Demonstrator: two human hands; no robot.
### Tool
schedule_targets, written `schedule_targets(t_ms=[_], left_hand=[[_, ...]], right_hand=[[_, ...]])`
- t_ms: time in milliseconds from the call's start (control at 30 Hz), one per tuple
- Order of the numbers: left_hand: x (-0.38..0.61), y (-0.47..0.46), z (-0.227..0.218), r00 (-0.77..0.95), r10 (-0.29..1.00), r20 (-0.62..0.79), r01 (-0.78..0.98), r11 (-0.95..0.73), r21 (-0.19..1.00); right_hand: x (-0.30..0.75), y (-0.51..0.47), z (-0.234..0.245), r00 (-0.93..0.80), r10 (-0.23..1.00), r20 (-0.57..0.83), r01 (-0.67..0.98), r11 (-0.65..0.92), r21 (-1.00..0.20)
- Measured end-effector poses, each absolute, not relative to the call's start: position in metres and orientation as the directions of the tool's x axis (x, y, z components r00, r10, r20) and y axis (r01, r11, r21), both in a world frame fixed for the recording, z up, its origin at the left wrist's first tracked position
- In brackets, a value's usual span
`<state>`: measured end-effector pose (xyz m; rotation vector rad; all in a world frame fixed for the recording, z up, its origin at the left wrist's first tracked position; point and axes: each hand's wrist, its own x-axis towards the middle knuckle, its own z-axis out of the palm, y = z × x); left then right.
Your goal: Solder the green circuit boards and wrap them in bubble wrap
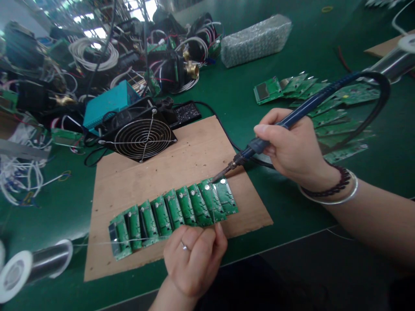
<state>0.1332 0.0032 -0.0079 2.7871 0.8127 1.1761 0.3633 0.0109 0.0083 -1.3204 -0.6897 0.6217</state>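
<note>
My right hand (292,147) is closed around the blue handle of a soldering iron (248,151). The iron's tip points down-left at the top edge of a green circuit board (210,196), near the right end of an overlapping row of several such boards. Whether the tip touches it I cannot tell. Below the row, my left hand (196,257) is closed, pinching a thin solder wire (145,239) between thumb and fingers. That wire runs left to a solder spool (48,261). A short end of it rises from the pinch over the boards.
The boards lie on a cardboard sheet (155,172). Behind stand a black fan (142,136) with a wire guard and a teal box (110,103). More circuit boards (327,116) lie beyond my right hand. A bubble-wrapped package (256,41) and tangled cables (94,54) sit further back.
</note>
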Motion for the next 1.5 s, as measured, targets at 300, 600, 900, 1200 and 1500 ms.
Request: schedule_targets(t_ms=[300, 600, 900, 1200, 1500], left_hand=[[0.117, -0.004, -0.017, 0.539, 0.488, 0.686, 0.382, -0.868, 0.317], [0.123, -0.002, -0.016, 0.539, 0.505, 0.674, 0.397, -0.858, 0.326], [0.12, -0.004, -0.014, 0.535, 0.497, 0.683, 0.389, -0.863, 0.324], [0.127, -0.002, -0.01, 0.542, 0.502, 0.674, 0.399, -0.859, 0.32], [0.127, -0.002, -0.011, 0.548, 0.508, 0.665, 0.394, -0.858, 0.33]], right_hand=[[0.367, 0.013, 0.011, 0.687, 0.718, 0.112, -0.057, 0.207, -0.977], [0.364, 0.012, 0.011, 0.661, 0.75, 0.019, -0.111, 0.123, -0.986], [0.364, 0.012, 0.01, 0.656, 0.754, 0.019, -0.116, 0.127, -0.985], [0.364, 0.012, 0.01, 0.638, 0.77, 0.002, -0.104, 0.088, -0.991], [0.366, 0.011, 0.01, 0.629, 0.777, 0.007, -0.117, 0.103, -0.988]])
